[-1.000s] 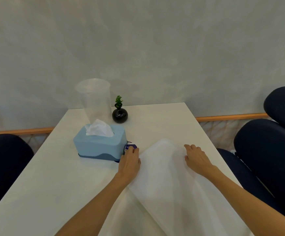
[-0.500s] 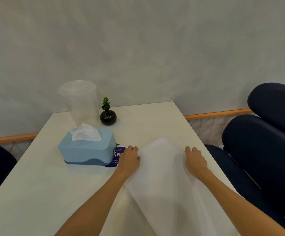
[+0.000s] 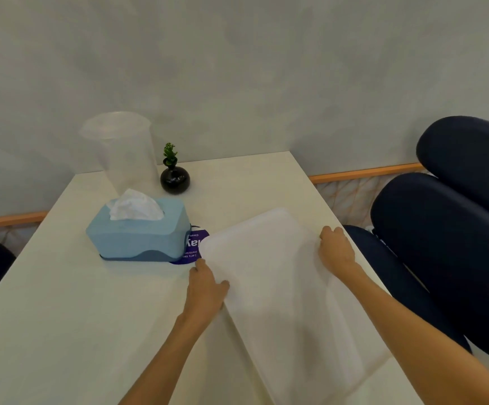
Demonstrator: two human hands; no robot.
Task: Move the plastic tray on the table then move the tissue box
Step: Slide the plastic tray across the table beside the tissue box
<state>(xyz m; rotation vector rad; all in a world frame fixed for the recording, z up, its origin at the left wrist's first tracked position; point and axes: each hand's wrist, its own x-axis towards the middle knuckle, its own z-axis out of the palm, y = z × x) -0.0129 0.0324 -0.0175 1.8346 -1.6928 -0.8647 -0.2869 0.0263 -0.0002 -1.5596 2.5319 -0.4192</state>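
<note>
A milky, translucent plastic tray (image 3: 272, 276) lies at an angle on the right half of the white table (image 3: 62, 302). My left hand (image 3: 205, 287) grips its left edge, thumb on top. My right hand (image 3: 335, 249) holds its right edge near the table's side. A light blue tissue box (image 3: 141, 232) with a white tissue sticking out stands to the left of the tray's far corner, apart from both hands.
A purple round sticker (image 3: 193, 247) shows between box and tray. A clear plastic cup (image 3: 123, 153) and a small black vase with a green plant (image 3: 174, 176) stand at the back by the wall. Dark blue chairs (image 3: 447, 244) flank the table's right side.
Both hands have closed on the tray's edges, and my left hand has slid toward me along the left edge. The tray's far end looks raised. The tissue box has not moved.
</note>
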